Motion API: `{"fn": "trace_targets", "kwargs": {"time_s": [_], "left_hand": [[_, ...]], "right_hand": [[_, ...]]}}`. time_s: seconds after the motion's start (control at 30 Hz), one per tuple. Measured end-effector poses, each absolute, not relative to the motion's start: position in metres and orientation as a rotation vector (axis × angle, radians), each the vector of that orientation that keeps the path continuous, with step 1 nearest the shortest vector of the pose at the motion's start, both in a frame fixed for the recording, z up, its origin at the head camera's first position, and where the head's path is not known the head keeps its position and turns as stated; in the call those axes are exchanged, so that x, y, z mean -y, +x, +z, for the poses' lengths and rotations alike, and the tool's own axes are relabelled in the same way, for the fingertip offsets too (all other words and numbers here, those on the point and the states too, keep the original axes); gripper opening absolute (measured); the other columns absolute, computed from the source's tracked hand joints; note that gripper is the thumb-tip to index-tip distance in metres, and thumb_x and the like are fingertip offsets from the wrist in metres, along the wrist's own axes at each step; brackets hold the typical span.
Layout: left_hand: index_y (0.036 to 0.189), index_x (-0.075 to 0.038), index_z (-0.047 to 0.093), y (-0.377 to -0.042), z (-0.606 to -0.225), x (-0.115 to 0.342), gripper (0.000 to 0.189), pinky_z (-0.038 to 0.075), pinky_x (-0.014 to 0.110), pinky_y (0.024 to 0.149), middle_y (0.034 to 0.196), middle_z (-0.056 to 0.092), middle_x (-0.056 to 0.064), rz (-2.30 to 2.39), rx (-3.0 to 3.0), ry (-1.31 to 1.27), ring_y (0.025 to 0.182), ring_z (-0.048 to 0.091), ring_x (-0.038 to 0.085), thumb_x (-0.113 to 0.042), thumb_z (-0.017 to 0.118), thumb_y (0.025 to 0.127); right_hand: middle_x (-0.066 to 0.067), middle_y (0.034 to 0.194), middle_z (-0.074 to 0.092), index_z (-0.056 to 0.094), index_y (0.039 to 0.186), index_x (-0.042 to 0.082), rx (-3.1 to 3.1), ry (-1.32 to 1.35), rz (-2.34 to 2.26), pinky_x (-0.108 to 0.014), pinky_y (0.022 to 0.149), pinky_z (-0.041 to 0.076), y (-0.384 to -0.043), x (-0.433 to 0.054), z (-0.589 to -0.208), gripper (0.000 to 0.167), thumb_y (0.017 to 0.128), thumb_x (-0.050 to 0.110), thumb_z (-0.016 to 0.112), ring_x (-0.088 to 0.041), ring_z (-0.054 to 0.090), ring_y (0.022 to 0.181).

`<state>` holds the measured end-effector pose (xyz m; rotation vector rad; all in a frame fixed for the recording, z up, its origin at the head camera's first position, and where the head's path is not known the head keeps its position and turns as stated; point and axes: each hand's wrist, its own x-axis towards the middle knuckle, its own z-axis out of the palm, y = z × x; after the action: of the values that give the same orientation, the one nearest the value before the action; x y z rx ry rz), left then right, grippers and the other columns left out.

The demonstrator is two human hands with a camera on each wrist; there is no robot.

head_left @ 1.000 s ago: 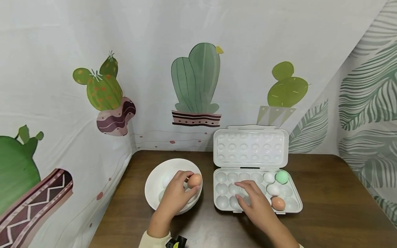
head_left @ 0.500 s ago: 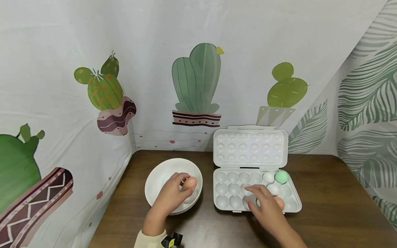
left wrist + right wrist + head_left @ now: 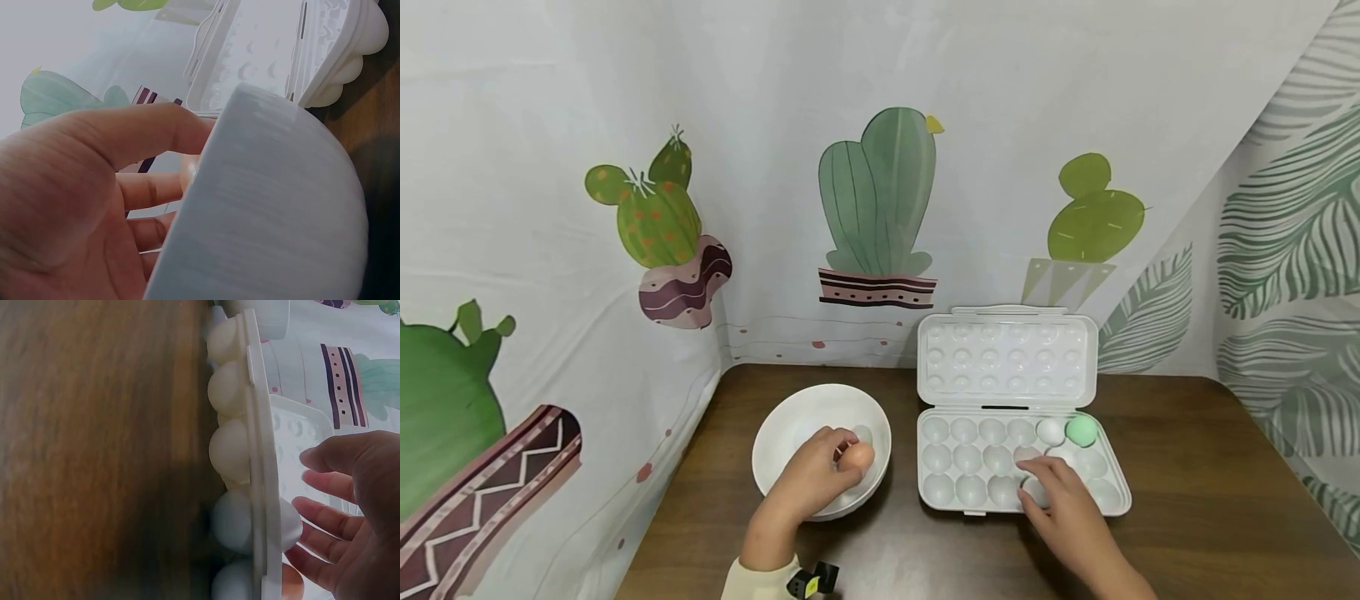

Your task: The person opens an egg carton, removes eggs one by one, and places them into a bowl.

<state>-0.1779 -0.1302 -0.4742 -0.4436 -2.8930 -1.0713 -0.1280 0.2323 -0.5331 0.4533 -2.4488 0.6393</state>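
Note:
My left hand (image 3: 805, 482) pinches a brown egg (image 3: 857, 457) between thumb and fingers, low in the white bowl (image 3: 778, 446). In the left wrist view the bowl's wall (image 3: 275, 206) hides most of that egg. A pale egg (image 3: 862, 434) lies in the bowl behind it. My right hand (image 3: 1070, 510), fingers spread and lightly bent, is over the front right of the open egg carton (image 3: 937, 490). Beside its fingers in the right wrist view are a white egg (image 3: 290, 525) and a brown egg (image 3: 292, 582). Another white egg (image 3: 1051, 432) and a green egg (image 3: 1082, 430) sit in the carton's back row.
The carton's lid (image 3: 1007, 398) leans back toward the cactus-print cloth (image 3: 760, 250) behind the table. Bowl and carton stand side by side on the dark wooden table (image 3: 917, 558). A beige sleeve and a black wrist device (image 3: 811, 582) are at the left wrist.
My left hand has lowered the brown egg toward the bowl's near side. My right hand has moved rightward along the carton and now covers the brown egg there in the head view.

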Motion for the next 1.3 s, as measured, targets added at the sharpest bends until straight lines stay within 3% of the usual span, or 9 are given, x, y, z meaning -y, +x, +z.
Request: {"fn": "trace_targets", "kwargs": {"time_s": [0.37, 0.7, 0.97, 1.1, 1.3], "left_hand": [[0.100, -0.011, 0.071, -0.176, -0.472, 0.135, 0.025, 0.044, 0.024, 0.073, 0.088, 0.059, 0.001, -1.089, 2.945, -0.478, 0.080, 0.052, 0.011, -0.016, 0.073, 0.075], [0.080, -0.016, 0.067, -0.177, -0.472, 0.133, 0.002, 0.042, 0.023, 0.069, 0.079, 0.059, -0.002, -1.020, 2.994, -0.567, 0.075, 0.051, 0.010, -0.016, 0.069, 0.080], [0.076, -0.016, 0.063, -0.176, -0.476, 0.131, 0.006, 0.041, 0.022, 0.068, 0.075, 0.059, -0.001, -1.017, 2.987, -0.563, 0.072, 0.050, 0.009, -0.019, 0.063, 0.082], [0.068, -0.013, 0.060, -0.178, -0.477, 0.131, 0.013, 0.036, 0.019, 0.061, 0.066, 0.048, -0.007, -0.994, 2.996, -0.561, 0.066, 0.042, 0.004, -0.017, 0.063, 0.081], [0.061, -0.002, 0.051, -0.182, -0.478, 0.129, 0.023, 0.019, 0.019, 0.050, 0.056, 0.025, -0.011, -0.981, 2.999, -0.578, 0.057, 0.022, 0.000, -0.013, 0.062, 0.079]], "right_hand": [[-0.005, 0.108, 0.065, 0.072, 0.113, 0.009, 2.504, 0.469, 0.580, -0.034, 0.091, 0.044, -0.125, -0.239, -0.533, 0.047, 0.069, 0.005, 0.086, -0.025, 0.065, 0.103], [-0.002, 0.105, 0.064, 0.071, 0.110, 0.008, 2.495, 0.609, 0.501, -0.033, 0.082, 0.050, -0.129, -0.246, -0.531, 0.053, 0.061, -0.005, 0.084, -0.018, 0.064, 0.094], [-0.002, 0.102, 0.065, 0.071, 0.110, 0.005, 2.493, 0.693, 0.449, -0.035, 0.079, 0.055, -0.135, -0.251, -0.528, 0.058, 0.056, -0.009, 0.086, -0.018, 0.065, 0.089], [-0.001, 0.099, 0.065, 0.071, 0.109, 0.005, 2.496, 0.718, 0.432, -0.035, 0.077, 0.056, -0.137, -0.253, -0.527, 0.056, 0.056, -0.007, 0.086, -0.017, 0.065, 0.087], [0.000, 0.098, 0.065, 0.071, 0.107, 0.006, 2.533, 0.721, 0.414, -0.036, 0.077, 0.055, -0.139, -0.254, -0.525, 0.051, 0.060, -0.003, 0.088, -0.018, 0.065, 0.085]]}}
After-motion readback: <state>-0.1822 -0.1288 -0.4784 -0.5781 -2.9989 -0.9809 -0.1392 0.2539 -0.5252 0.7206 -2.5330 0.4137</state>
